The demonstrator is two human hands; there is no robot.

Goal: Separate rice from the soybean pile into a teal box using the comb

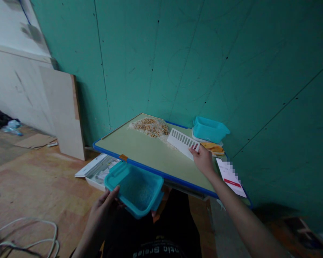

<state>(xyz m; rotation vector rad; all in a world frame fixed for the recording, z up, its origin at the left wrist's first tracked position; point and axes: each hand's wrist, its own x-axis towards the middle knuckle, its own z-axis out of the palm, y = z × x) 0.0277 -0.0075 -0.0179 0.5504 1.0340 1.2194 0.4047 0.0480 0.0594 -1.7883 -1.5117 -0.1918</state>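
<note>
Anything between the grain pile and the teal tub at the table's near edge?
Nothing visible: bare green tabletop separates tan grain pile from open teal plastic tub in left hand. White slotted plastic scraper, in right hand, lies beside the path.

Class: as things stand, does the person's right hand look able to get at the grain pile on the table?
Probably yes: the right hand grips the white slotted scraper, whose far end lies beside the grain pile, with bare tabletop between. The left hand holds a teal container.
</note>
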